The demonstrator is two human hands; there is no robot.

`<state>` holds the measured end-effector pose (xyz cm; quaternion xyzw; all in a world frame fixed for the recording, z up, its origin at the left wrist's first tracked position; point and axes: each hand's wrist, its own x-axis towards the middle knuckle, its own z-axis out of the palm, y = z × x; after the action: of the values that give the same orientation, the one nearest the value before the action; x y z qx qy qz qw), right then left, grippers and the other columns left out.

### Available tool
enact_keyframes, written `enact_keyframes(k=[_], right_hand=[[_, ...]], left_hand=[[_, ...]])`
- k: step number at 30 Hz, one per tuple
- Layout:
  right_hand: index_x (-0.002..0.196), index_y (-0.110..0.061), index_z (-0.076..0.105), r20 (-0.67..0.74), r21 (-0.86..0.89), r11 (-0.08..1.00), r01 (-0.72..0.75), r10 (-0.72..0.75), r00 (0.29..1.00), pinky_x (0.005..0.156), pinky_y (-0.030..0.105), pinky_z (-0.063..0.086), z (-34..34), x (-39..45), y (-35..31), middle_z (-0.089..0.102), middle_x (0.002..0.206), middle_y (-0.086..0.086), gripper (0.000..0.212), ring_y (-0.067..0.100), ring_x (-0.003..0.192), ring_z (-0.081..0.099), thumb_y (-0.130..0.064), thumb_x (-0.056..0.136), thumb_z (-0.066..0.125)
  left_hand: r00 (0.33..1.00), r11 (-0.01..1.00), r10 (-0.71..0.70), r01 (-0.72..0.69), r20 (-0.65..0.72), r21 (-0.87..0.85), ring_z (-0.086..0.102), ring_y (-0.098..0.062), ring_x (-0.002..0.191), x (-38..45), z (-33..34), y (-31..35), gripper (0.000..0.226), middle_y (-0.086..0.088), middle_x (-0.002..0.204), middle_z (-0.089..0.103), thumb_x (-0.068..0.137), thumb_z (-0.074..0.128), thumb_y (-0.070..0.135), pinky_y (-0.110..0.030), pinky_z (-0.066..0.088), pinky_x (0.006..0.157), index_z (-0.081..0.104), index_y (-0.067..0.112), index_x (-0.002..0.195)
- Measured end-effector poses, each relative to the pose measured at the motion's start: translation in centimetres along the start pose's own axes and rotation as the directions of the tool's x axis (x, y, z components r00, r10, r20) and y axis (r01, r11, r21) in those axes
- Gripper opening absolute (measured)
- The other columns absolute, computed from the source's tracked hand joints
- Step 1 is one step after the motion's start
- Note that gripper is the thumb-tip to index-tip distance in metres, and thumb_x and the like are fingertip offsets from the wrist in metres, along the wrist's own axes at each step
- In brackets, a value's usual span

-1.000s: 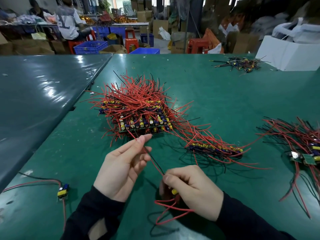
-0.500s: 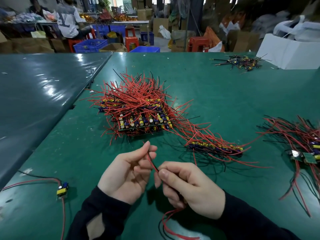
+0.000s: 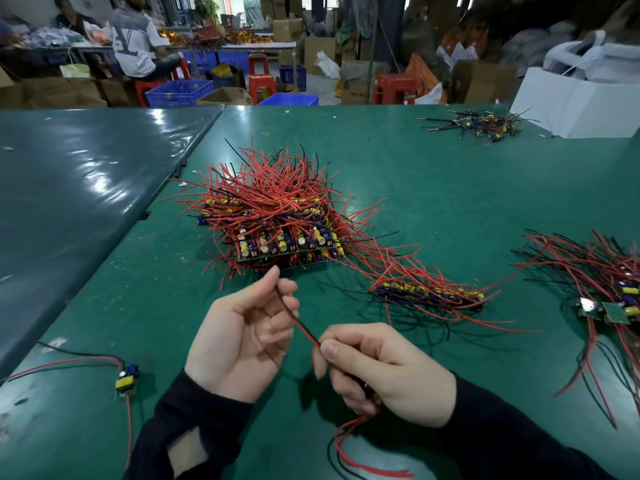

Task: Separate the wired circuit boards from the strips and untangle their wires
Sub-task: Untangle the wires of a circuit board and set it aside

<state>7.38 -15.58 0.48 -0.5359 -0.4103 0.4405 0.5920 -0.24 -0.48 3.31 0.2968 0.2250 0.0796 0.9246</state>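
now both hands (image 3: 242,337) (image 3: 384,368) pinch one red-black wire pair (image 3: 298,320).

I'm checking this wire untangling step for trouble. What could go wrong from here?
1. The red and black wire pair is stretched between the left hand and right hand; a hard pull may strain its joint at the board, which the right hand hides.
2. Loose wire ends trail near the table edge and might snag a sleeve.
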Motion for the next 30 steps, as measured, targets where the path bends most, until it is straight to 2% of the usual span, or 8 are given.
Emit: enact_keyframes(k=[2, 7, 11, 14, 16, 21, 26, 30], right_hand=[[0.081, -0.011, 0.054, -0.017, -0.024, 1.0, -0.01, 0.01, 1.0, 0.042, 0.021, 0.026, -0.2, 0.0, 0.0, 0.04, 0.047, -0.006, 0.022, 0.006, 0.036, 0.034, -0.022, 0.095, 0.04], [0.087, -0.014, 0.059, 0.004, -0.05, 0.999, -0.008, 0.008, 1.0, 0.045, 0.016, 0.032, 0.1, 0.0, 0.1, 0.046, 0.05, -0.008, 0.023, 0.005, 0.039, 0.04, -0.018, 0.098, 0.04], [0.097, -0.008, 0.062, -0.107, -0.068, 0.998, -0.003, -0.004, 0.994, 0.06, 0.016, 0.045, -0.3, 0.2, 0.1, 0.061, 0.062, -0.003, 0.02, 0.009, 0.055, 0.056, -0.019, 0.091, 0.046], [0.086, -0.007, 0.061, -0.159, -0.064, 0.998, 0.02, -0.03, 0.987, 0.061, 0.019, 0.047, -0.3, 0.3, 0.4, 0.063, 0.063, -0.001, 0.017, 0.01, 0.056, 0.059, -0.012, 0.093, 0.046], [0.082, -0.009, 0.06, -0.196, -0.063, 0.998, 0.021, -0.033, 0.98, 0.059, 0.02, 0.046, -0.3, 0.4, 0.6, 0.062, 0.06, -0.001, 0.021, 0.011, 0.053, 0.058, -0.009, 0.096, 0.043], [0.083, -0.003, 0.059, -0.27, -0.057, 0.998, 0.034, -0.048, 0.962, 0.053, 0.018, 0.043, -0.5, 0.4, 0.7, 0.059, 0.055, 0.002, 0.024, 0.012, 0.048, 0.054, -0.018, 0.095, 0.044], [0.081, -0.002, 0.058, -0.311, -0.162, 0.986, 0.038, -0.087, 0.946, 0.06, 0.028, 0.043, -0.7, 0.5, 0.8, 0.054, 0.055, 0.008, 0.025, 0.015, 0.047, 0.048, -0.007, 0.099, 0.04], [0.074, -0.01, 0.056, -0.31, -0.19, 0.98, 0.051, -0.109, 0.945, 0.051, 0.021, 0.04, -0.4, 0.4, 0.6, 0.05, 0.048, -0.002, 0.028, 0.011, 0.043, 0.044, -0.004, 0.098, 0.042]], left_hand=[[0.999, 1.0, 0.006, -0.006, -0.036, 0.01, 0.035, -0.004, 0.03, 0.1, 0.1, 0.1, 0.026, -0.003, 0.052, 0.05, 0.069, 0.063, 0.024, -0.01, 0.026, 0.027, 0.063, 0.006, 0.051], [1.0, 0.998, -0.018, 0.019, 0.007, -0.054, 0.038, -0.004, 0.031, -0.1, -0.1, 0.1, 0.023, 0.0, 0.052, 0.047, 0.064, 0.069, 0.023, -0.01, 0.024, 0.024, 0.058, 0.008, 0.05], [0.982, 0.982, 0.156, -0.167, -0.107, -0.094, 0.045, -0.002, 0.039, 0.3, -0.1, 0.5, 0.027, 0.0, 0.059, 0.056, 0.075, 0.06, 0.028, -0.008, 0.035, 0.034, 0.071, 0.009, 0.06], [0.966, 0.964, 0.257, -0.253, -0.041, 0.082, 0.047, -0.002, 0.043, 0.3, 0.1, -0.3, 0.029, 0.0, 0.067, 0.062, 0.073, 0.059, 0.034, -0.009, 0.038, 0.038, 0.075, 0.01, 0.077], [0.971, 0.937, 0.238, -0.23, 0.001, 0.264, 0.049, -0.003, 0.046, 0.4, 0.2, -1.2, 0.036, 0.0, 0.071, 0.064, 0.068, 0.063, 0.034, -0.01, 0.039, 0.041, 0.073, 0.005, 0.087], [0.967, 0.823, 0.244, -0.247, 0.074, 0.511, 0.055, -0.007, 0.047, 0.5, 0.1, -2.8, 0.024, -0.005, 0.056, 0.063, 0.053, 0.074, 0.016, -0.012, 0.04, 0.043, 0.076, 0.004, 0.074], [0.955, 0.795, 0.289, -0.275, 0.061, 0.541, 0.05, -0.007, 0.044, 0.7, 0.1, -3.2, 0.015, -0.008, 0.055, 0.062, 0.058, 0.072, 0.013, -0.014, 0.039, 0.041, 0.076, 0.004, 0.069], [0.971, 0.854, 0.238, -0.216, 0.015, 0.473, 0.051, -0.005, 0.044, 0.6, 0.2, -2.8, 0.016, -0.003, 0.055, 0.059, 0.063, 0.068, 0.016, -0.012, 0.04, 0.041, 0.076, 0.004, 0.07]])
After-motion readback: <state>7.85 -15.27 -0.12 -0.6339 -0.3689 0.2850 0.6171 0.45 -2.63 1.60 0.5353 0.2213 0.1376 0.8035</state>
